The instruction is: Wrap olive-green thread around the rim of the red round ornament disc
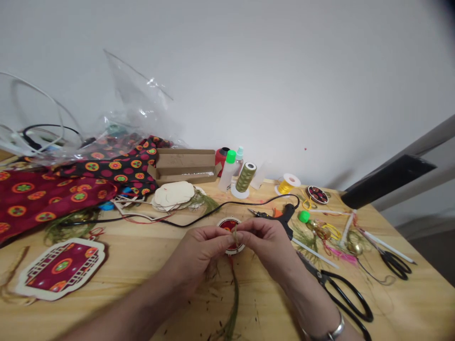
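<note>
My left hand [201,248] and my right hand [265,244] meet over the middle of the wooden table [142,293]. Both pinch a thin bundle of olive-green thread [235,237] between fingertips. The bundle's loose tail [233,303] hangs down toward me. Just behind my fingers lies a small round red ornament [229,224] with a pale rim. A bracelet sits on my right wrist.
Large black scissors [341,293] lie right of my right hand, smaller ones [393,260] farther right. A black glue gun [282,215] with its cord, an olive thread spool [245,177], a yellow spool [287,183], bottles and a cardboard box [185,166] stand behind. Red patterned fabric [39,196] and a framed fabric piece [60,267] are left.
</note>
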`<state>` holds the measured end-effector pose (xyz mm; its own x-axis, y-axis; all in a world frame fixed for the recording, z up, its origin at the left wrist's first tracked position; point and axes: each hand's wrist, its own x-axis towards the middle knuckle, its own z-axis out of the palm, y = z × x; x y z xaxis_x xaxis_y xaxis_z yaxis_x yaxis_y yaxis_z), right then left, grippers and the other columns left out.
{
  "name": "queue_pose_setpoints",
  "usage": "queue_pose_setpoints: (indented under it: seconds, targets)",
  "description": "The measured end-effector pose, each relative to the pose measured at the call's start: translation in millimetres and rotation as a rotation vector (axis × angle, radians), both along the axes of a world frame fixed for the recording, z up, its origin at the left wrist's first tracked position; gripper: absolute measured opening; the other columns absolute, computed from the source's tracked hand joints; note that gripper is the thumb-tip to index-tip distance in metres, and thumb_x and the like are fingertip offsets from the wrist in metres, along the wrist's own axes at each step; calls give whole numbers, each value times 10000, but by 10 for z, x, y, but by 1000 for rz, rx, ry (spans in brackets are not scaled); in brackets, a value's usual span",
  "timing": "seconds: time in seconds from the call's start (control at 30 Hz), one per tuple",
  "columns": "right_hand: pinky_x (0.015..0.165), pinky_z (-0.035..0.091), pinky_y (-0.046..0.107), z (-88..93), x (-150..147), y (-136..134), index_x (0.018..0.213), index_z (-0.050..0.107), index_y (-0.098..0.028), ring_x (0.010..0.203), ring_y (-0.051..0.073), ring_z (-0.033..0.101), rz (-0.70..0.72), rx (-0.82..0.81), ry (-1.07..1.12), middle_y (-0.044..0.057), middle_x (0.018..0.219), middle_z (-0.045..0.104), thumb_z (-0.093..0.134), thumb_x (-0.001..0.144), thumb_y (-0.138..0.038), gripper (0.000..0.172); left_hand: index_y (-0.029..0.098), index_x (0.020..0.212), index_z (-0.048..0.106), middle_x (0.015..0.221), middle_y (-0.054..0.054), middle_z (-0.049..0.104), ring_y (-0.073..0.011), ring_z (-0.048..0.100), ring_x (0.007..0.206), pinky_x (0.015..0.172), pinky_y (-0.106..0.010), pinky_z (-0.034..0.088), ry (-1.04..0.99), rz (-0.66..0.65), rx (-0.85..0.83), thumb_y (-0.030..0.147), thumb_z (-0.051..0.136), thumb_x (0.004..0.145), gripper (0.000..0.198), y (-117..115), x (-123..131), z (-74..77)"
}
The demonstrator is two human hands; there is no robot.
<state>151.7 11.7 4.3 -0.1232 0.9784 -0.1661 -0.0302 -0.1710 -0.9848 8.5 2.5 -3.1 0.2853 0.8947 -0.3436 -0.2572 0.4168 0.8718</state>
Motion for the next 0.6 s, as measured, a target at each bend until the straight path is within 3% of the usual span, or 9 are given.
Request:
queue_pose_setpoints:
  seconds: [0.23,0.43,0.6]
  targets:
    - [535,394,221,-4,-2,0,597,617,-129,517,87,485,13,24,-65,-12,556,587,669,615,-232,117,158,621,700,622,-6,673,-95,528,557,508,-179,344,22,-17,2,245,669,664,101,8,-8,-19]
    - [547,396,231,16,1,3,604,599,-132,536,98,484,46,3,-26,-4,570,582,663,623,-298,179,146,673,711,446,40,544,-30,234,329,349,-202,124,71,-37,-47,297,663,659,159,6,-17,-22]
    - [561,404,239,32,8,-1,584,578,-134,549,108,500,51,-23,1,2,576,584,679,609,-315,208,138,686,703,438,43,519,-26,210,342,353,-200,84,59,-48,-38,300,652,671,170,6,-14,-22]
